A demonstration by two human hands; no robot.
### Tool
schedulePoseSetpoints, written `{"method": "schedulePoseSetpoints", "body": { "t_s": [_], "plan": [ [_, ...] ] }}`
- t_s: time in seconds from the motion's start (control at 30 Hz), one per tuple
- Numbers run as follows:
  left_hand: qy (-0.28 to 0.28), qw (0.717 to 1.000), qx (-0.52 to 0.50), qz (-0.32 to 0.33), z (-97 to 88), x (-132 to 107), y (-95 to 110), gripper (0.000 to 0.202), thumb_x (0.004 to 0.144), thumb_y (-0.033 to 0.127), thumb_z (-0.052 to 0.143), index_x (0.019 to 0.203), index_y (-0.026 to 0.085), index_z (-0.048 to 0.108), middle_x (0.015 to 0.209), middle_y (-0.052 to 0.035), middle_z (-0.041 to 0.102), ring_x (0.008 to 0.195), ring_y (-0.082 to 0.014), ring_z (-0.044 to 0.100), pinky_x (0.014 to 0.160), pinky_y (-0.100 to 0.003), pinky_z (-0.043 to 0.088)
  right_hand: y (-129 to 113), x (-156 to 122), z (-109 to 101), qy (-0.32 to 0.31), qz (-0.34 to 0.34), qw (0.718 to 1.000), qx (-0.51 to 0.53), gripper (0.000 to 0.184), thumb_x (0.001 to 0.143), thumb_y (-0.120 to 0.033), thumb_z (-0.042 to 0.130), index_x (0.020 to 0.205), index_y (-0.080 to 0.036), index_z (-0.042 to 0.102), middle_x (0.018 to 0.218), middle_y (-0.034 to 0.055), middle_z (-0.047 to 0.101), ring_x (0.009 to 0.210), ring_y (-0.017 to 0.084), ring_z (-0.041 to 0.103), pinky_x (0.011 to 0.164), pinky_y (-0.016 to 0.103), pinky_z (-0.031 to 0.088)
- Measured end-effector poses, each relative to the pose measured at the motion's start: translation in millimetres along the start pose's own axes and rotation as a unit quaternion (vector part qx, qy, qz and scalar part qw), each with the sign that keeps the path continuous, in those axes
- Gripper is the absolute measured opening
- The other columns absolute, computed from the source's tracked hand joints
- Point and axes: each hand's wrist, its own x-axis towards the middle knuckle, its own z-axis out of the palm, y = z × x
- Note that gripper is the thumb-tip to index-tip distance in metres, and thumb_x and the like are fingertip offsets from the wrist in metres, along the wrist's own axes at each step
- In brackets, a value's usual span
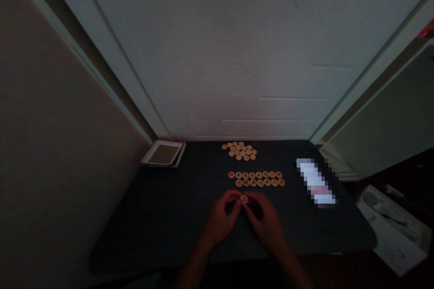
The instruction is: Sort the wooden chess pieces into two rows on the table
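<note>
On a dark table (162, 216) my left hand (222, 221) and my right hand (266, 223) meet at the fingertips around one round wooden game piece (244, 199) with a red mark. Both hands pinch it from either side. Just beyond lie two neat rows of wooden pieces with red marks (257, 179). Farther back sits a loose cluster of plain-faced wooden pieces (240, 150).
A shallow open box (163, 153) rests at the table's back left corner. A blurred white object (315, 181) lies at the right. A pale wall stands right behind the table; white furniture and papers (389, 226) lie to the right. The light is dim.
</note>
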Motion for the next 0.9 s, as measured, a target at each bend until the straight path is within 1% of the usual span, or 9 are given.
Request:
{"method": "schedulePoseSetpoints", "body": {
  "t_s": [0.17,0.37,0.6,0.9],
  "plan": [
    [0.009,1.000,0.001,0.004,1.7,-0.8,-4.3,0.017,0.096,0.035,0.057,0.105,0.023,0.063,0.104,-0.0051,0.077,0.094,-0.0194,0.073,0.086,-0.030,0.057,0.8,-0.3,-0.4,-0.005,0.003,1.000,0.001,0.027,0.096,-0.029,0.059,0.123,-0.026,0.064,0.115,0.0081,0.070,0.103,0.023,0.068,0.091,0.037,0.057],
    [0.007,1.000,0.001,0.001,2.8,-0.7,-2.1,0.019,0.094,0.037,0.059,0.106,0.023,0.064,0.101,-0.0049,0.077,0.094,-0.0203,0.074,0.086,-0.031,0.057,0.4,0.6,-1.5,0.002,-0.010,1.000,-0.008,0.027,0.095,-0.028,0.059,0.122,-0.026,0.065,0.114,0.0078,0.071,0.104,0.023,0.068,0.091,0.038,0.057],
    [-0.005,1.000,-0.005,0.008,1.6,-0.8,-3.3,0.018,0.094,0.033,0.061,0.109,0.024,0.065,0.104,-0.0035,0.077,0.096,-0.0193,0.073,0.088,-0.030,0.056,-1.8,1.8,-1.3,0.007,-0.005,1.000,0.003,0.025,0.094,-0.030,0.060,0.119,-0.025,0.065,0.106,0.0071,0.071,0.093,0.021,0.069,0.084,0.034,0.058],
    [-0.001,1.000,0.018,0.020,1.9,0.3,-4.4,0.016,0.094,0.031,0.061,0.106,0.024,0.067,0.100,-0.0019,0.077,0.092,-0.0181,0.072,0.085,-0.028,0.055,-2.5,0.1,-0.3,0.006,0.006,1.000,0.004,0.026,0.095,-0.029,0.057,0.121,-0.024,0.063,0.104,0.0063,0.071,0.091,0.020,0.069,0.083,0.033,0.057]
  ]
}}
